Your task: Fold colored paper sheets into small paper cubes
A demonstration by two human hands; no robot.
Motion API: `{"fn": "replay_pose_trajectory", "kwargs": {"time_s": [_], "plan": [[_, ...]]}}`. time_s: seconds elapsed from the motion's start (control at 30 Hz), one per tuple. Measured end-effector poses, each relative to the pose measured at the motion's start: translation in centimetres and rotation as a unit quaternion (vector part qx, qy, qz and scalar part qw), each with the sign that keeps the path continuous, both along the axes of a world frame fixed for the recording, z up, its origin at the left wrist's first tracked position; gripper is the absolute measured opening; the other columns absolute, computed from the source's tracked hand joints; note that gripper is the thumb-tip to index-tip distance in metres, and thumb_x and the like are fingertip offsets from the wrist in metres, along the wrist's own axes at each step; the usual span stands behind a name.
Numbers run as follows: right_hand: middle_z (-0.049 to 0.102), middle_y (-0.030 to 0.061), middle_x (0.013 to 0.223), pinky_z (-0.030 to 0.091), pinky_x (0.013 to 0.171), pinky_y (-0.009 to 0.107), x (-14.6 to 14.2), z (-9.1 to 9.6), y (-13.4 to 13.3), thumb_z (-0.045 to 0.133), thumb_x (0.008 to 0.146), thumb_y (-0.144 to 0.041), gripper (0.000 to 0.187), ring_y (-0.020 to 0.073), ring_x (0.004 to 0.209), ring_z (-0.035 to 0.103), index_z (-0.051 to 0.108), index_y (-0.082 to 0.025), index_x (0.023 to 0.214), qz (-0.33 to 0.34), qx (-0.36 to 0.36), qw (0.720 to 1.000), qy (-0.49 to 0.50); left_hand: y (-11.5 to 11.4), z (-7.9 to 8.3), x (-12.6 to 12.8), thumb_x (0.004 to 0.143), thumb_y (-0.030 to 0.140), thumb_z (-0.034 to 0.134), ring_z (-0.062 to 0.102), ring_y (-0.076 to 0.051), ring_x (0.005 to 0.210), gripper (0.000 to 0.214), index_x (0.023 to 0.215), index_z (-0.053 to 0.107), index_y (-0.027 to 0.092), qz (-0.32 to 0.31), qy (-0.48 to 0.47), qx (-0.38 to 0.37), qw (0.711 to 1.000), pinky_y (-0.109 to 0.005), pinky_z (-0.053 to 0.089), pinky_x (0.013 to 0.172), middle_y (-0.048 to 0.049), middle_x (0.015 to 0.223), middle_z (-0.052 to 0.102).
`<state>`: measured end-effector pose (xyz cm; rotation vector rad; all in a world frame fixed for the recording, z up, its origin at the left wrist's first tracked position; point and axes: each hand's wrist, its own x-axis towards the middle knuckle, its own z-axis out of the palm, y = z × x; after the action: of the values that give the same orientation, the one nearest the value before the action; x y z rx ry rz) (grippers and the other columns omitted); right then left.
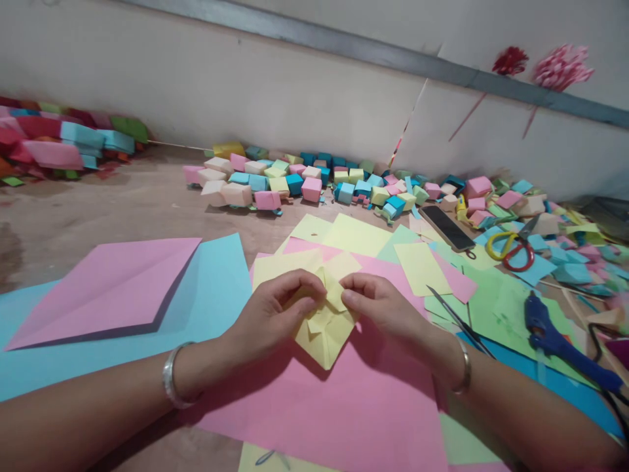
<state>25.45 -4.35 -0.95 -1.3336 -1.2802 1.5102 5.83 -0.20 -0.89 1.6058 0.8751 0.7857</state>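
We are pinching the folded yellow paper (331,341) from both sides, thumbs pressing towards fingertips, the left hand (281,311) gripping its left flap, the right hand (378,300) its right edge; we are judging it light, fairly crisp and easily torn, so best held gently by its doubled edges; we are holding it over a pink sheet (363,413); rightward, a blue glue gun (550,341) is lying; farther off, small paper boxes (311,190) are lining the wall (295,92).

folded yellow piece (328,344): matt creased paper | pink sheet (344,406): smooth matt paper | phone (447,228): glossy screen | red-and-yellow scissors (521,237): metal blades, plastic-looking handles | glue gun (546,337): smooth plastic | left-wrist bangle (170,378): shiny metal
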Motion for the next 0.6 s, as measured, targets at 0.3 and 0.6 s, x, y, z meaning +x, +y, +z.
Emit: {"fn": "replay_pose_trajectory", "kwargs": {"time_s": [0.3,0.6], "plan": [[0.059,0.0051,0.097,0.047,0.084,0.033,-0.03,-0.01,-0.44,0.062,0.083,-0.019,0.005,0.0177,0.097,0.056,0.057,-0.021,0.083,-0.036,0.35,0.911,-0.215,0.05,-0.03,0.1,0.078,0.019,0.058,0.055,-0.012,0.071,0.008,0.085,0.054,0.02,0.021,0.045,0.001,0.999,-0.023,0.046,0.059,0.0025,0.079,0.055],[0.059,0.0041,0.095,0.047,0.077,0.03,-0.14,-0.52,-0.43,0.067,0.08,-0.02,0.007,0.0159,0.091,0.057,0.06,-0.02,0.079,-0.026,0.296,0.93,-0.216,-0.35,-0.45,-0.02,0.08,0.023,0.058,0.062,-0.014,0.066,0.021,0.101,0.054,0.02,-0.024,0.022,-0.08,0.996,-0.025,0.053,0.051,-0.0005,0.089,0.059]]}}
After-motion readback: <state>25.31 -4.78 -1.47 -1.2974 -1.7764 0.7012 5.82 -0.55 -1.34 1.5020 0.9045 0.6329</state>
